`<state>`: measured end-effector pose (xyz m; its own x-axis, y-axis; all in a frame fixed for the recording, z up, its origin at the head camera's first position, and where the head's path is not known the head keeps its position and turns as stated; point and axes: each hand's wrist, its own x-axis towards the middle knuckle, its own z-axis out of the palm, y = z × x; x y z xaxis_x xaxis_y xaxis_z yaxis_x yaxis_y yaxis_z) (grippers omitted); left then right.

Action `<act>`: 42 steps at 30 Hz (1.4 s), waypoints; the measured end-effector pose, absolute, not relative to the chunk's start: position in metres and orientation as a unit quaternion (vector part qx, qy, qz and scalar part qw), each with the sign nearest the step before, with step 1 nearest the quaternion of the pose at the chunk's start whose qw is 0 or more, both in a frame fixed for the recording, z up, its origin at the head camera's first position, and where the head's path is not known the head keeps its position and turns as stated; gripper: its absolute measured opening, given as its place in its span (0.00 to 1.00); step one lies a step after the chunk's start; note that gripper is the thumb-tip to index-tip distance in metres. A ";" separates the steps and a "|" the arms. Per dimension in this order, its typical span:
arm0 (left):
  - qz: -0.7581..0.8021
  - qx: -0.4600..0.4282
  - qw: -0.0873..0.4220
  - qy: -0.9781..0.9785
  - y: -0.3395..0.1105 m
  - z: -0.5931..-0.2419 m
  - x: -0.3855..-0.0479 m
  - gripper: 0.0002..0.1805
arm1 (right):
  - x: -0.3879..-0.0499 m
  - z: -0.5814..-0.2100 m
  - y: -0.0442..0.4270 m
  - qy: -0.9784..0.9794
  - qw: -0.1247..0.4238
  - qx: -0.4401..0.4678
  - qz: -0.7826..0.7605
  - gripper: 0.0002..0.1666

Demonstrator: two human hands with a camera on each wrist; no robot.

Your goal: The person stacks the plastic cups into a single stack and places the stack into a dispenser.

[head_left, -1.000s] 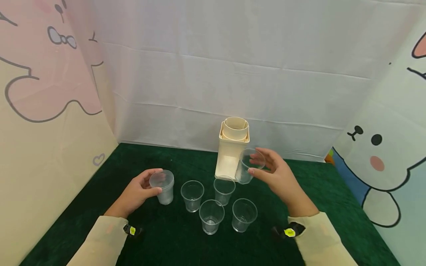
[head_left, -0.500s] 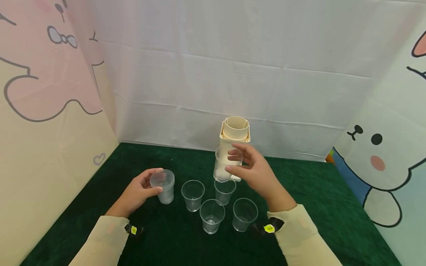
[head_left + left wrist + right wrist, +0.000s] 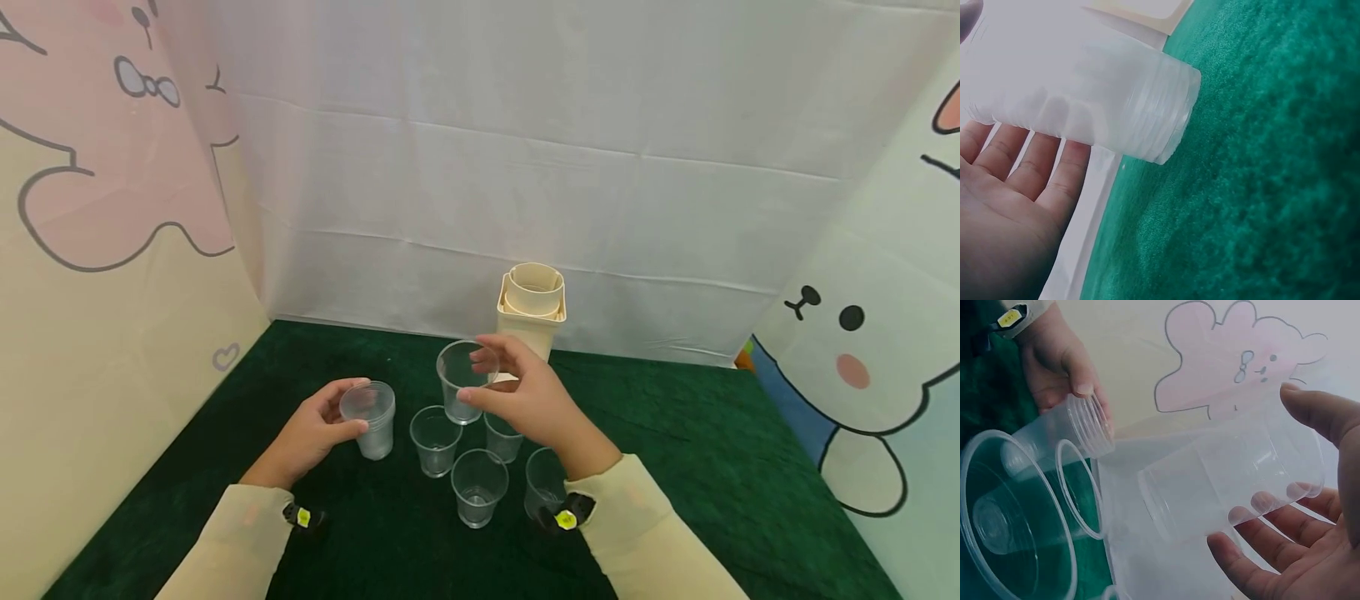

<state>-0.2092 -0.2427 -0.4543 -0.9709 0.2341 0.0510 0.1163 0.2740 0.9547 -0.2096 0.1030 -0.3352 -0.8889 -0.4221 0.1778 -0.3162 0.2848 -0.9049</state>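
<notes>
You have four clear cups standing on the green desk (image 3: 697,433): a left cup (image 3: 435,450), a front cup (image 3: 478,496), a back cup (image 3: 500,443) and a right cup (image 3: 542,487). Your right hand (image 3: 528,400) hides a bit of the back cup, and your wrist strap (image 3: 573,512) hides some of the right cup. The tall cream holder (image 3: 528,329) is behind your right hand, near the far edge.

Your right grip is as wide as one cup: thumb and fingers go round the held cup (image 3: 453,379), which is above the left and back cups. Your left hand (image 3: 311,433) has its grip round the cup stack (image 3: 375,433), thumb on one side, fingers on the other. The held cup and the stack do not touch.

The desk ends at the white sheet (image 3: 562,167) at the back. Green cloth goes a long way to your right, up to the bear wall (image 3: 847,325).

Half a second ago, the held cup was in front of the cream holder; now it is further left, nearer the stack. Your left hand has stayed put.
</notes>
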 end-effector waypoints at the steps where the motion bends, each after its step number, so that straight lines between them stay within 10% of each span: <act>1: 0.593 0.109 0.050 0.796 -0.243 -0.454 -0.209 0.32 | -0.210 -0.336 0.100 0.799 0.053 -0.231 -0.552 0.42; 42: 0.587 0.100 0.056 0.802 -0.243 -0.455 -0.211 0.36 | -0.218 -0.340 0.001 0.800 0.089 -0.232 -0.546 0.45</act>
